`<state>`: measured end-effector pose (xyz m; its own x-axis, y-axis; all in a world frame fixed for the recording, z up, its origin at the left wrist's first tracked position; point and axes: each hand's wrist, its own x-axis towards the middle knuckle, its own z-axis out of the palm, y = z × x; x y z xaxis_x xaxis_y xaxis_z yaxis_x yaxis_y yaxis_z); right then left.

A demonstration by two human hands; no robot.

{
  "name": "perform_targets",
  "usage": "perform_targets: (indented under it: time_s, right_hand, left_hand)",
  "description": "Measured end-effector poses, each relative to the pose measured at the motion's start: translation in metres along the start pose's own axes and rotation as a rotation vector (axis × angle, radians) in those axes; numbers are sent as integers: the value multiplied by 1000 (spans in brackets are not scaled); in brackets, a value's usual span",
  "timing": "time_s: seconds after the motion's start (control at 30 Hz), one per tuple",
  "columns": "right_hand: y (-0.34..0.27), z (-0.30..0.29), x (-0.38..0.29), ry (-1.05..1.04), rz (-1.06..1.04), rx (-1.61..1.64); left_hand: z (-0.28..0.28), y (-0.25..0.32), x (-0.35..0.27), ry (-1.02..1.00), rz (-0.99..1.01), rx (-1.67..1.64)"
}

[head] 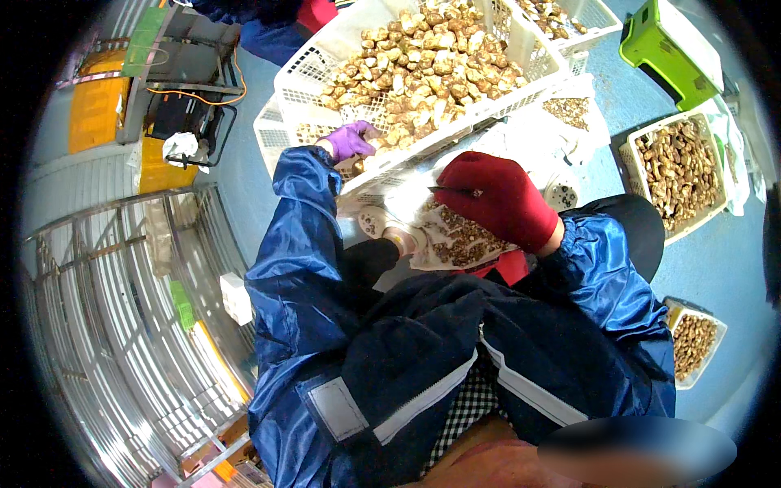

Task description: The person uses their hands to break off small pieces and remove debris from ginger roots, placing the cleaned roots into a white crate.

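Observation:
In a purple glove, my left hand (352, 140) reaches over the near left corner of a white plastic crate (421, 146) heaped with brown-capped, pale-stemmed mushrooms (427, 67). Its fingers are bent down beside mushrooms at the crate's near edge; whether they grip one is not clear. My right hand (497, 198), in a red glove, is closed around a small knife (448, 190), its dark blade pointing left. Below the right hand, a white cloth or bag (433, 256) holds small brown trimmings (467, 244) in front of my lap.
A crate of slender brown mushrooms (677, 174) stands on the blue floor to the right, with a smaller basket (695, 351) nearer. A green step stool (665, 55) is at the upper right. Metal racking (122, 305) lies left. Another person's blue clothing (271, 39) shows beyond the crate.

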<state>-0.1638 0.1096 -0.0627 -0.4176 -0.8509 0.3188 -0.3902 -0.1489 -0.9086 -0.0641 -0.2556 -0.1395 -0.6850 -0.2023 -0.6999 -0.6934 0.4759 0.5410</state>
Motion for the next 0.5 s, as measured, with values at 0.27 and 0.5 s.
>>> perform_targets:
  time_s: [0.27, 0.5]
  right_hand:
    - [2, 6, -4, 234, -131, 227]
    - [-19, 1, -4, 243, -356, 64]
  left_hand:
    - [28, 97, -133, 342, 279, -333]
    - [122, 144, -176, 307, 530, -912]
